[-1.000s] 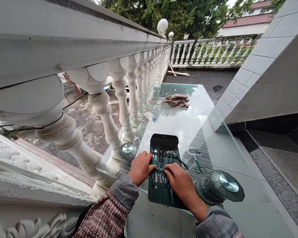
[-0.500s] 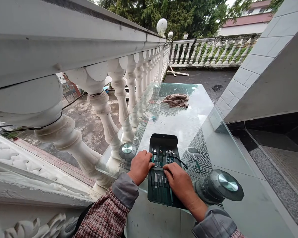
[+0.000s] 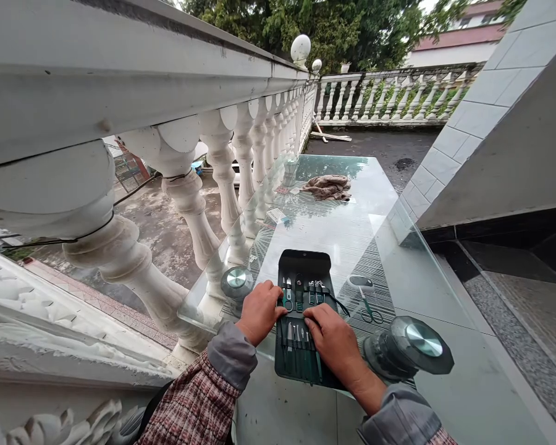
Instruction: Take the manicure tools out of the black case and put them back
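A dark green manicure case [image 3: 304, 262] lies unfolded on the glass table. Nail clippers [image 3: 315, 292] sit in its upper part, and several slim metal tools [image 3: 297, 335] stand in a row of loops below. My left hand [image 3: 261, 312] is closed on the case's left edge, thumb beside a round-handled tool [image 3: 288, 301]. My right hand [image 3: 334, 337] grips the case's right side near its fold, thumb lying over the inside and covering part of the tool row. To the right, green-handled scissors [image 3: 370, 314] lie apart from the case.
The glass table [image 3: 449, 309] runs alongside a white balustrade [image 3: 222, 164]. A brown cloth [image 3: 328, 187] lies at its far end, with a small white-and-blue packet [image 3: 278, 216] nearer. Round metal-topped supports [image 3: 424, 341] show near both hands. A tiled wall [image 3: 472, 127] rises at right.
Both hands keep the same hold on the case, which has not moved on the table. The view has shifted very slightly.
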The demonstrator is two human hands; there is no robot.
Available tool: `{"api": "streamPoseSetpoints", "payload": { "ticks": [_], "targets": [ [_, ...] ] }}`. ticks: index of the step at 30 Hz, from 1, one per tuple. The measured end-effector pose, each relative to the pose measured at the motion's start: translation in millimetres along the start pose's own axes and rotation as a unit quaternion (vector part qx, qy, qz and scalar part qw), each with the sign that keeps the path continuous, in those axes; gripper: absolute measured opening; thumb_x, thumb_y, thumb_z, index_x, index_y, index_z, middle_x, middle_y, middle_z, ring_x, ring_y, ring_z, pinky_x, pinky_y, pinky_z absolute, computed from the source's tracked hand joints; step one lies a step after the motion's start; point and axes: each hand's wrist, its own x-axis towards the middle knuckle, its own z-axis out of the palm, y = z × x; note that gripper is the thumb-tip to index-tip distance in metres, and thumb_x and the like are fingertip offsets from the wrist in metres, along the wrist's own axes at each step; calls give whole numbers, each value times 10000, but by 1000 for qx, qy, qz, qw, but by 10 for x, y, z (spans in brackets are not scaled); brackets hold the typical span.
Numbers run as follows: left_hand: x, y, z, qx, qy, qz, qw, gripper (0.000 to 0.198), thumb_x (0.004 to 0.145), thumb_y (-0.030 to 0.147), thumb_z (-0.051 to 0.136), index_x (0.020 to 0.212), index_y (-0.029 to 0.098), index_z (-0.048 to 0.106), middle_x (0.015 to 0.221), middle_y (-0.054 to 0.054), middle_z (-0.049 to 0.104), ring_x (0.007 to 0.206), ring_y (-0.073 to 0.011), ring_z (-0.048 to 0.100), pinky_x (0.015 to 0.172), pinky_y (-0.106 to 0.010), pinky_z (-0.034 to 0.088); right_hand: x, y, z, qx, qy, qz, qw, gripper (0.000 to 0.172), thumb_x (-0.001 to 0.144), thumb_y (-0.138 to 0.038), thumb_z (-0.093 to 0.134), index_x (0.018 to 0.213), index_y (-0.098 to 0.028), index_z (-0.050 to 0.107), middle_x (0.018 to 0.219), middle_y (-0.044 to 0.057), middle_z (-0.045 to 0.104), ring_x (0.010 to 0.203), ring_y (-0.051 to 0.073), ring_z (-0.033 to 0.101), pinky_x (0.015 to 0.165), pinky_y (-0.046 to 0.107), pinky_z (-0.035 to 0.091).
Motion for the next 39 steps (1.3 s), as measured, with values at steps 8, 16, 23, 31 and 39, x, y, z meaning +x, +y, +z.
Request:
{"api": "streamPoseSetpoints", "payload": {
  "ticks": [8, 16, 23, 31, 39],
  "targets": [
    [7, -21, 1, -1, 3, 10, 1000, 238, 771, 306, 689, 954, 212, 571, 981, -18, 546, 958, -190, 525, 751, -261, 418, 49, 88, -263, 88, 80, 5, 993, 194, 860, -239, 406, 898, -196, 591, 867, 60, 621, 817, 175, 573, 742, 302, 439],
    [-44, -4, -39, 27, 6, 25, 999, 262, 800, 285, 657, 1029, 209, 557, 1022, -33, 545, 976, -206, 518, 770, -276, 422, -4, 921, -700, -85, 61, 141, 984, 201, 795, -327, 451, 700, -217, 589, 770, 36, 615, 704, 189, 546, 614, 302, 385],
    [-114, 7, -66, 40, 18, 38, 998, 228, 823, 253, 623, 1034, 205, 552, 1016, -35, 543, 980, -205, 506, 828, -292, 416, -198, 931, -595, -128, 35, 25, 991, 131, 814, -254, 478, 790, -204, 596, 817, 60, 595, 809, 210, 519, 708, 324, 397],
    [-128, -6, -17, 32, 34, 46, 998, 208, 838, 256, 597, 1036, 222, 542, 1019, -27, 535, 977, -196, 494, 829, -296, 407, -491, 788, -597, -150, 37, -32, 987, 208, 888, -309, 416, 804, -210, 578, 798, 52, 583, 760, 188, 527, 660, 304, 395],
    [-120, 46, -58, 34, 31, 45, 998, 206, 838, 241, 597, 1037, 208, 553, 1023, -34, 541, 978, -209, 494, 821, -306, 412, -939, 546, -575, -144, 53, -114, 982, 237, 848, -417, 498, 923, -206, 575, 844, 73, 599, 777, 190, 544, 651, 298, 410]
  ]
}}
